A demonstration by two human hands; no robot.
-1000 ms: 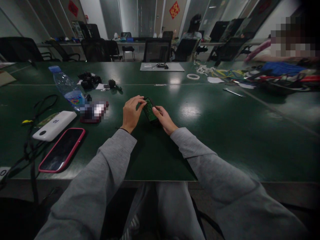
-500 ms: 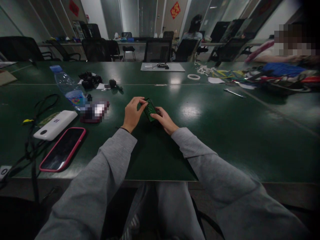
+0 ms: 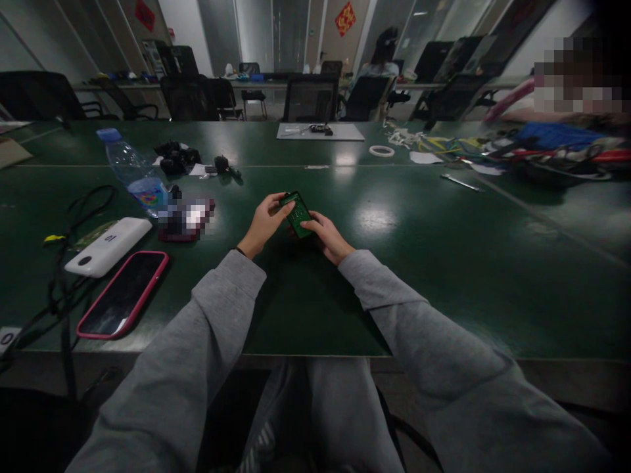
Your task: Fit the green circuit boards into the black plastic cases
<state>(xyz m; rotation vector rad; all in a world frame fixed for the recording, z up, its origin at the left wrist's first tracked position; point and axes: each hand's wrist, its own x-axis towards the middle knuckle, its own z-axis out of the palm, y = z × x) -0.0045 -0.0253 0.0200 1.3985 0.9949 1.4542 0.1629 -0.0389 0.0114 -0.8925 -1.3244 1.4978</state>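
A small green circuit board (image 3: pixel 300 218) with a dark edge is held tilted above the green table (image 3: pixel 305 295), between both hands. My left hand (image 3: pixel 263 222) grips its upper left corner, thumb on the face and fingers behind. My right hand (image 3: pixel 329 235) holds the lower right side, with the thumb on the face near the edge. The fingers under the board are mostly hidden.
On the left are a pink-edged phone (image 3: pixel 123 294), a white power bank (image 3: pixel 109 247), black cables and a plastic bottle (image 3: pixel 133 171). Further back lie black parts (image 3: pixel 177 157), a grey tray (image 3: pixel 345 134), a white ring (image 3: pixel 381 151), a metal tool (image 3: pixel 461 183) and piled wires; a person sits behind them.
The board has turned so that its face shows more fully. My left hand has shifted, its thumb now lying over the upper face; my right hand has barely moved.
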